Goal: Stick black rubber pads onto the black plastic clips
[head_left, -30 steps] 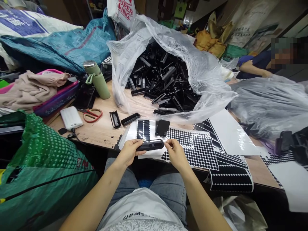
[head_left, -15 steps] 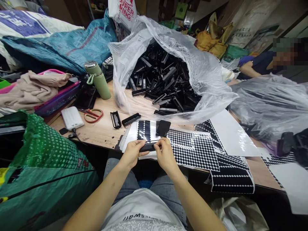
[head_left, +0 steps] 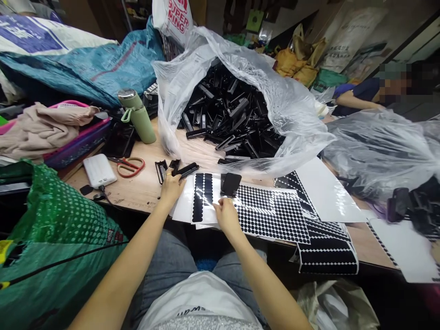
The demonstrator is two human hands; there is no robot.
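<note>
My left hand (head_left: pixel 171 189) is at the left of the sticker sheets, its fingers closed on a black plastic piece (head_left: pixel 174 165). That piece stands between an open black plastic frame (head_left: pixel 160 172) and a long black plastic case (head_left: pixel 187 171) on the table. My right hand (head_left: pixel 226 214) hovers over or rests on a white sheet with black scalloped sticker strips (head_left: pixel 207 195), thumb and fingers pinched together. Whatever the pinch holds is too small to make out. Just beyond it lies a flat black rounded piece (head_left: pixel 230 184). A sheet of black round stickers (head_left: pixel 271 213) spreads to its right.
A clear plastic bag (head_left: pixel 292 133) full of black plastic pieces (head_left: pixel 233 114) stands behind. Left are scissors (head_left: pixel 131 167), a white power bank (head_left: pixel 99 170), a green bottle (head_left: pixel 139 117) and a green sack (head_left: pixel 68 256). Another person (head_left: pixel 360 96) sits far right.
My left hand has moved left and away with the black piece, which both hands held before, to beside the other two pieces. My right hand has stayed near the sheet.
</note>
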